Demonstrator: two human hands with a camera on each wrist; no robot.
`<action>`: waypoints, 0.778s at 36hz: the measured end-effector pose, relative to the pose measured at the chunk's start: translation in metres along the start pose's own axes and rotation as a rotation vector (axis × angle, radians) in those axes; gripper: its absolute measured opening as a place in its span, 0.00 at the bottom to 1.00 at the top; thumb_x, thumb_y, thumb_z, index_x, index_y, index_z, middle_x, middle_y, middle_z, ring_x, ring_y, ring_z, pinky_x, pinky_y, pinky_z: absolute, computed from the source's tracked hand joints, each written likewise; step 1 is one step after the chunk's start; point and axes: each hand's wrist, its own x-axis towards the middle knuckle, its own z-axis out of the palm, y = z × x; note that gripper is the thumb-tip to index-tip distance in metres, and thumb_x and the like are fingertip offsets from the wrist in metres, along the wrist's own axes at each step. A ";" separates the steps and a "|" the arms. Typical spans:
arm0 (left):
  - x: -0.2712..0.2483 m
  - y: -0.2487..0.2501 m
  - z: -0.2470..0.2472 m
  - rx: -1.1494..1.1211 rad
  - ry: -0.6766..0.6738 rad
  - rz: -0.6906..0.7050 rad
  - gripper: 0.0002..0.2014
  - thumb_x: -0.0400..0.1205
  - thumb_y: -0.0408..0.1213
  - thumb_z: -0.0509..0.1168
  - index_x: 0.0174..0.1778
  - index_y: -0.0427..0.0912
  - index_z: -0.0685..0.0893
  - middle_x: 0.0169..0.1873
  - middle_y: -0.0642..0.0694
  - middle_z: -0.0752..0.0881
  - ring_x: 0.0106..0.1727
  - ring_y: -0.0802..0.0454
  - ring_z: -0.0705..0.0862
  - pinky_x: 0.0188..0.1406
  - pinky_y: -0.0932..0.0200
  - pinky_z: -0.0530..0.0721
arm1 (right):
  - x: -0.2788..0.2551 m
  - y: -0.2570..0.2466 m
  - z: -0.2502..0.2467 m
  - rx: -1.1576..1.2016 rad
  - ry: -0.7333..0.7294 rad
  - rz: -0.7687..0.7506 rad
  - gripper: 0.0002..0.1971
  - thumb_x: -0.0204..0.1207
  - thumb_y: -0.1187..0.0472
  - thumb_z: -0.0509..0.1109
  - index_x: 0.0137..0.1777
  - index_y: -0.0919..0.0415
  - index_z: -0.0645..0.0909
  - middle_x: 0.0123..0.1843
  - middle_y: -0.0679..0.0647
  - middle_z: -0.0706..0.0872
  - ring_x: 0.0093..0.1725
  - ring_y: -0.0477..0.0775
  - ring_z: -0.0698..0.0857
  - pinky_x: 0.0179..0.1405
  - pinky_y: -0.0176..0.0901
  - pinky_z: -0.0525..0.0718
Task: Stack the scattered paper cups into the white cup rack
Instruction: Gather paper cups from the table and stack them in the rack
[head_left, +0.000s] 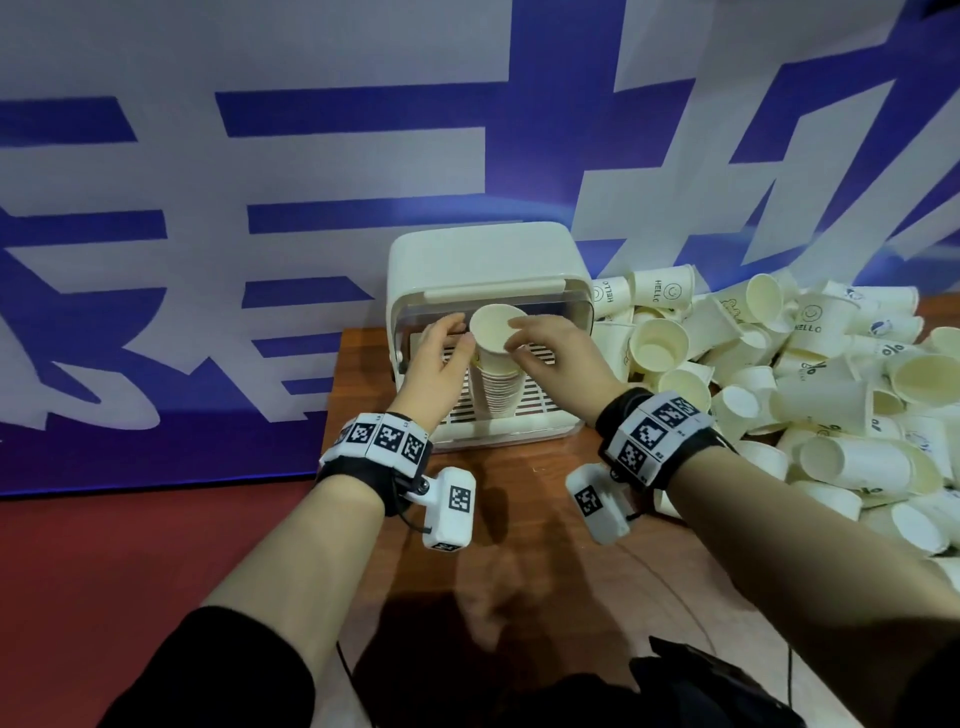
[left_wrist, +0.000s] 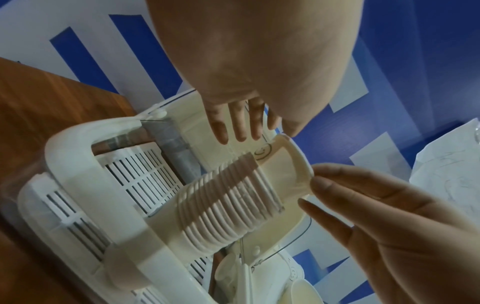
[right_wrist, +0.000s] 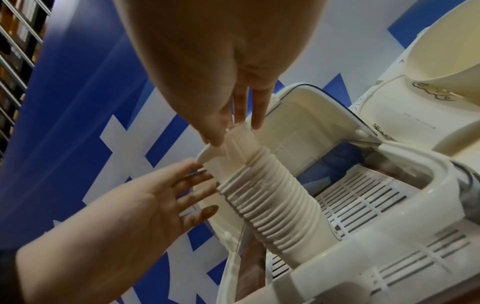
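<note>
Pile of loose paper cups is lying on the table's right side, with the white cup rack sitting just left of it. A stack of cups is standing in the rack. Left hand is waiting just beside the top cup, fingers spread apart. Right hand's straightish fingers are touching its rim.

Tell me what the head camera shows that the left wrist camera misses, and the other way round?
Only the head view shows the whole heap of loose cups on the table to the right of the rack, and the marker bands on both wrists. Only the left wrist view shows the stack from the side, its nested rims forming ridges, and the palm side of the left hand. Both show the left and right hand at the top cup of the stack in the rack, with the blue and white banner behind.
</note>
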 end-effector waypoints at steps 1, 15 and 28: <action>0.000 -0.001 0.001 0.013 -0.005 0.006 0.19 0.88 0.41 0.57 0.75 0.45 0.70 0.70 0.48 0.74 0.63 0.61 0.74 0.62 0.66 0.70 | 0.000 0.002 0.001 -0.010 -0.017 0.021 0.06 0.77 0.65 0.70 0.50 0.61 0.87 0.68 0.56 0.82 0.69 0.56 0.76 0.68 0.41 0.68; -0.001 -0.011 0.003 0.154 -0.068 -0.007 0.19 0.88 0.40 0.56 0.75 0.45 0.72 0.71 0.46 0.72 0.72 0.51 0.73 0.75 0.49 0.70 | -0.003 0.008 0.012 -0.089 -0.124 0.097 0.07 0.78 0.62 0.70 0.51 0.63 0.87 0.72 0.58 0.78 0.73 0.55 0.73 0.70 0.38 0.63; -0.006 0.003 0.008 0.284 0.043 0.024 0.21 0.87 0.42 0.58 0.77 0.43 0.68 0.76 0.45 0.66 0.76 0.47 0.67 0.77 0.49 0.64 | -0.016 0.012 -0.005 -0.082 -0.089 0.095 0.12 0.78 0.61 0.70 0.59 0.61 0.85 0.75 0.59 0.76 0.76 0.55 0.71 0.76 0.43 0.63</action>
